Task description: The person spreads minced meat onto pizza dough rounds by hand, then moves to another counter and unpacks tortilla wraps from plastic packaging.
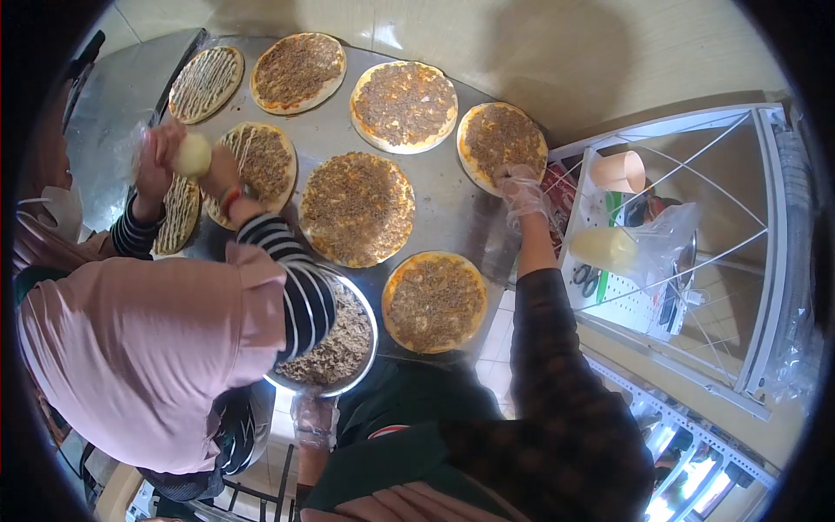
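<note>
Head view: the gloved right hand (522, 191) rests, fingers bunched, at the near edge of the far-right meat-topped pizza (502, 139); I cannot tell whether it pinches anything. The gloved left hand (315, 419) sits below the near rim of the metal bowl (373, 335), probably steadying its crumbled meat (335, 344) within reach; finger closure is unclear.

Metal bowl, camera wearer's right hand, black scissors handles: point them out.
Metal bowl (375, 335): head view, on its rim.
Right hand (524, 190): head view, middle of the gloved hand.
Scissors handles (583, 275): head view, on the finger loops.
</note>
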`<state>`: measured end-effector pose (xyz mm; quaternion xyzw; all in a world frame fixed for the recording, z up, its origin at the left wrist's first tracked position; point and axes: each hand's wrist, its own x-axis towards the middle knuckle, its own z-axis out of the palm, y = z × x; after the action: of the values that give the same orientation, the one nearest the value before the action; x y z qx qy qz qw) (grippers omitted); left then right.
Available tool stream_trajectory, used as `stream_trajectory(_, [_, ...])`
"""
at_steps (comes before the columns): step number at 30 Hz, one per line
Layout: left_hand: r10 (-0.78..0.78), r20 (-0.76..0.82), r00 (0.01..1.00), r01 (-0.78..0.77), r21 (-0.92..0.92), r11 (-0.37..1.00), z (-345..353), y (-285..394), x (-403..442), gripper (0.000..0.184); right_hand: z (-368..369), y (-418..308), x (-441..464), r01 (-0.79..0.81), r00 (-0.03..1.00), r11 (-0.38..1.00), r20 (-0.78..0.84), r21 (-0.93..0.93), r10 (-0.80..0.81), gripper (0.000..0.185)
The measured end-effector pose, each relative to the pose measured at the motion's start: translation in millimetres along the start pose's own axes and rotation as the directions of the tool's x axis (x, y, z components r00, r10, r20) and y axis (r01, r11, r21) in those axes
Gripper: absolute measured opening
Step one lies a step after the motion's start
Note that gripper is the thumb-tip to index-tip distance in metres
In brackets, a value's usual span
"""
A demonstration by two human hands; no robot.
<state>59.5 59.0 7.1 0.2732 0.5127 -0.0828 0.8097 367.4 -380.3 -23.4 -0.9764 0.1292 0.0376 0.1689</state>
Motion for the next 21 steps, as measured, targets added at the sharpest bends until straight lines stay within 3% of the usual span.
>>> stream_trajectory(1, [0.007, 0.014, 1.0, -0.007, -0.022, 1.0, 1.0, -0.3, 0.2, 0.033, -1.9, -6.4, 5.7, 0.006, 1.0, 1.0, -0.002, 0.001, -0.006, 0.013])
stream_trajectory(3, [-0.002, 0.015, 1.0, 0.003, -0.028, 1.0, -6.4, -1.8, 2.1, 0.033, -4.5, -16.4, 15.7, 0.201, 0.976, 0.977, -0.102, 0.071, -0.194, 0.014])
stream_trajectory(4, [-0.012, 0.025, 1.0, 0.013, -0.03, 0.999, -10.0, -2.2, 4.8, 0.033, 0.8, -20.4, 21.4, 0.198, 0.976, 0.978, -0.103, 0.072, -0.19, 0.014])
stream_trajectory(6, [-0.005, 0.017, 1.0, 0.005, -0.01, 1.0, -10.0, -3.3, 4.9, 0.034, 9.9, -29.9, 31.0, 0.18, 0.984, 0.963, 0.037, -0.2, -0.176, 0.015])
stream_trajectory(7, [0.004, 0.008, 1.0, -0.004, 0.009, 1.0, -10.3, -2.8, 4.9, 0.034, 9.4, -29.6, 30.9, 0.182, 0.983, 0.963, 0.036, -0.198, -0.179, 0.015])
stream_trajectory(9, [-0.003, -0.01, 1.0, 0.003, 0.019, 1.0, -5.2, -1.3, 4.3, 0.034, 7.8, -30.9, 26.7, 0.18, 0.984, 0.983, -0.011, 0.035, -0.18, 0.014])
stream_trajectory(10, [-0.018, -0.028, 0.999, 0.019, 0.033, 0.999, -1.6, 0.4, 2.2, 0.035, 11.0, -35.7, 22.6, 0.179, 0.984, 0.983, -0.01, 0.04, -0.179, 0.014])
stream_trajectory(12, [-0.001, -0.012, 1.0, 0.001, 0.041, 0.999, -3.3, -0.1, 1.3, 0.036, 21.2, -50.3, 13.3, 0.368, 0.926, 0.922, 0.133, -0.122, -0.352, 0.014])
stream_trajectory(14, [0.011, 0.014, 1.0, -0.012, 0.045, 0.999, -12.8, -5.3, 6.4, 0.037, 32.3, -64.4, -29.1, 0.682, 0.712, 0.715, -0.088, -0.153, -0.697, 0.014])
stream_trajectory(16, [0.008, 0.075, 0.997, -0.01, 0.037, 0.999, -33.6, -10.0, 22.5, 0.038, 62.1, -85.8, -34.5, 0.482, 0.845, 0.876, 0.252, 0.023, -0.471, 0.014])
stream_trajectory(18, [0.02, 0.129, 0.991, -0.02, -0.006, 1.0, -8.4, -5.2, 9.8, 0.039, 61.8, -89.3, -45.5, 0.51, 0.854, 0.857, 0.16, -0.069, -0.495, 0.014])
stream_trajectory(20, [-0.003, 0.053, 0.999, -0.002, 0.091, 0.996, -17.8, -3.9, 9.0, 0.034, 61.8, -77.6, -46.1, 0.529, 0.849, 0.834, 0.075, -0.156, -0.524, 0.014])
stream_trajectory(21, [0.068, 0.078, 0.995, -0.087, 0.275, 0.957, -31.6, -7.0, 18.4, 0.033, 65.4, -57.3, -39.2, 0.504, 0.853, 0.849, -0.061, -0.163, -0.518, 0.013])
